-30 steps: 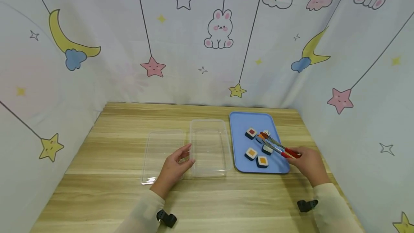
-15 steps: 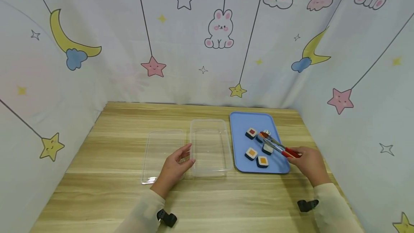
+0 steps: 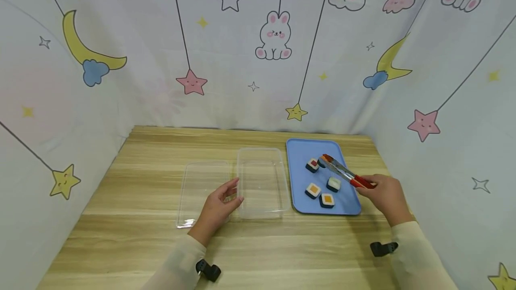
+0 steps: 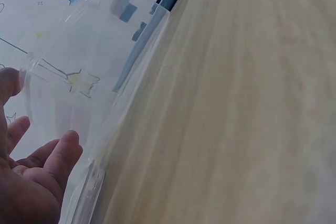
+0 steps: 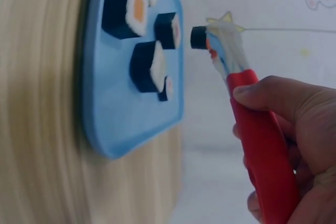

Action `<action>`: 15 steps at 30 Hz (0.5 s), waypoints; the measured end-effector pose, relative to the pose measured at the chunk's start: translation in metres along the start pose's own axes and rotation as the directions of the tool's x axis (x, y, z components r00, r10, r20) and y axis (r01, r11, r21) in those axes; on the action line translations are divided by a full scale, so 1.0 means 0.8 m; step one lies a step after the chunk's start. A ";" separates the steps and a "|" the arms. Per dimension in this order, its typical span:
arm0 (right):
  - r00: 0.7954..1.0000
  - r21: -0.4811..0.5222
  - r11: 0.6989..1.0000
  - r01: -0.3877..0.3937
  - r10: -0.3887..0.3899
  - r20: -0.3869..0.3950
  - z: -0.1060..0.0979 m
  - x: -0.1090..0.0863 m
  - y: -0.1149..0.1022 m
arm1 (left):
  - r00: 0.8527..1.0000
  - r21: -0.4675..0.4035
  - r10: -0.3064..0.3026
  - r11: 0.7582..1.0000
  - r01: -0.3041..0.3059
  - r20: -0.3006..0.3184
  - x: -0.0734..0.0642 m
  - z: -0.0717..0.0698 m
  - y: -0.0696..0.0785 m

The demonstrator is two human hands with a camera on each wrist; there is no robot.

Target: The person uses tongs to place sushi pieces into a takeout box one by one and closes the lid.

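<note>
My left hand (image 3: 217,207) rests its loosely bent fingers against the left wall of a clear plastic container (image 3: 261,149). In the left wrist view, fingertips (image 4: 67,142) lie along the container's outside. Red-handled metal tongs (image 3: 341,172) are gripped in my right hand (image 3: 383,195), thumb pressed on one handle. Between the tong tips is a sushi roll piece (image 5: 198,38) with a dark wrap and orange filling, held above the blue tray (image 3: 297,158). Several other sushi pieces (image 3: 313,190) sit on that tray. A small round-faced piece (image 5: 167,89) shows in the right wrist view.
A flat clear lid (image 3: 197,191) lies on the wooden table (image 3: 153,147) left of the container, partly behind my left hand. The tray's raised rim stands right beside the container. A patterned curtain (image 3: 225,57) encloses the back and sides.
The tongs have squeezed together on the orange-filled sushi piece and lifted it off the tray. My right hand has risen slightly with them. My left hand stays put.
</note>
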State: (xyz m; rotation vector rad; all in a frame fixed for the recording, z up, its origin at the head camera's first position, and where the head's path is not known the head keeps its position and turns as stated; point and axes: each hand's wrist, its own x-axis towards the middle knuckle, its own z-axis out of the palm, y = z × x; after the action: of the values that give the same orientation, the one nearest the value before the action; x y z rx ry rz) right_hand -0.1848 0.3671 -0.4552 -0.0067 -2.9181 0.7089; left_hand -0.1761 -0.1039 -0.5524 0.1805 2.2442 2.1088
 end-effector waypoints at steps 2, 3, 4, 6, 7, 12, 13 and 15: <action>1.000 0.017 1.000 -0.001 0.001 0.009 -0.005 0.004 -0.009 | 1.000 -0.003 -0.002 1.000 0.002 -0.003 0.000 0.000 0.000; 1.000 0.022 1.000 -0.003 0.003 0.014 -0.007 0.006 -0.013 | 1.000 -0.004 -0.002 1.000 0.002 -0.002 0.000 0.000 0.000; 1.000 0.027 1.000 -0.006 0.005 0.017 -0.009 0.008 -0.018 | 1.000 -0.006 -0.003 1.000 0.003 -0.001 0.000 0.000 0.000; 1.000 0.036 0.999 -0.009 0.008 0.030 -0.012 0.012 -0.027 | 1.000 -0.009 -0.004 1.000 0.004 0.001 0.000 0.000 0.000; 0.999 0.041 0.999 -0.008 0.006 0.033 -0.013 0.014 -0.031 | 1.000 -0.012 -0.002 1.000 0.002 0.003 0.000 0.000 0.001; 0.998 0.060 0.998 0.006 -0.010 0.066 -0.015 0.026 -0.058 | 1.000 -0.017 0.003 1.000 -0.003 0.003 -0.002 0.001 0.003; 0.997 0.063 0.998 0.012 -0.017 0.073 -0.014 0.028 -0.063 | 1.000 -0.019 0.004 1.000 -0.004 0.003 -0.002 0.001 0.004; 0.996 0.074 0.997 0.024 -0.031 0.085 -0.011 0.034 -0.076 | 1.000 -0.020 0.005 1.000 -0.005 0.001 -0.002 0.000 0.004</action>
State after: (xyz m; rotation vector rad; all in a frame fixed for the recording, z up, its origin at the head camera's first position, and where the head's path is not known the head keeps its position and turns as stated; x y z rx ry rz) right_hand -0.2090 0.3180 -0.4157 0.0731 -2.9649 0.8303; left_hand -0.1742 -0.1037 -0.5497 0.1859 2.2236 2.1321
